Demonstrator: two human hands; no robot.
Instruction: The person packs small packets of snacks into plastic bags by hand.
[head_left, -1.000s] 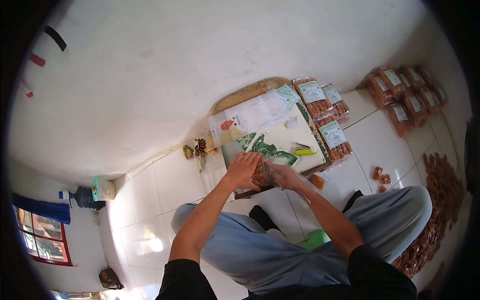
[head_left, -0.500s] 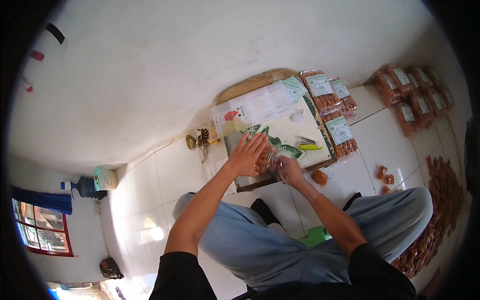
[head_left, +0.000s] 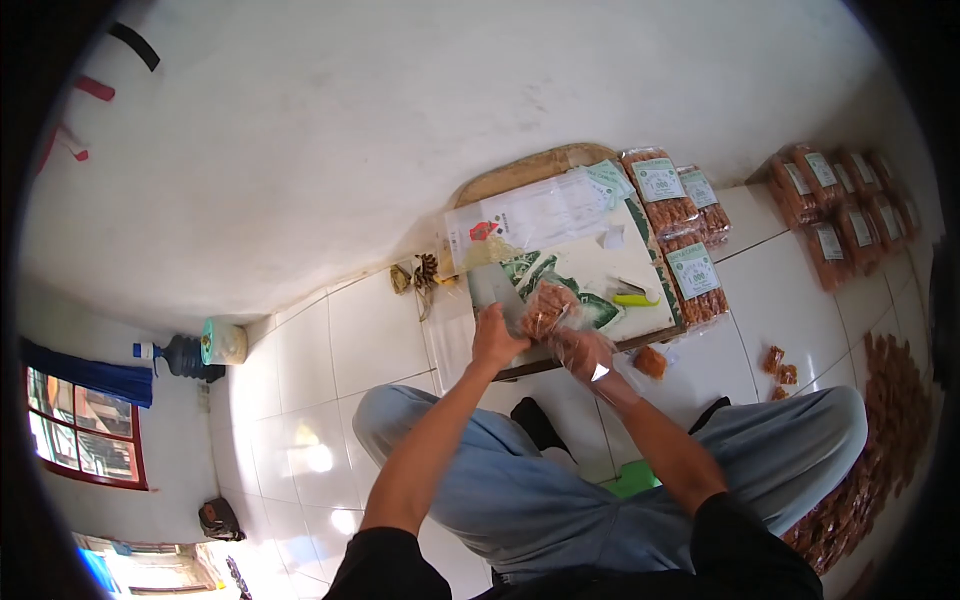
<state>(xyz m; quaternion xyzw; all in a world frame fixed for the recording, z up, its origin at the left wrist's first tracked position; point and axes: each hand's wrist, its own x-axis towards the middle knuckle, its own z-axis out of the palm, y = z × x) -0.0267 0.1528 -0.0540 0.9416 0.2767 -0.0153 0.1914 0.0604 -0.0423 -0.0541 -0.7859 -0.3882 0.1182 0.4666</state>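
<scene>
I've got one clear bag (head_left: 548, 308) of brown pieces just beyond the right hand (head_left: 585, 355), whose fingers are closed on its near end, loose film running back over the wrist; left hand (head_left: 495, 342) sits just left of the bag, can't tell if its fingers are pinching or touching. Bag's long axis slants, filled end pointing away from me and slightly left of the right fingers. Right of those fingers I count one lime-handled tool (head_left: 635, 298), one loose brown piece (head_left: 650, 362) and, farther out, three labelled packs (head_left: 692, 272).
</scene>
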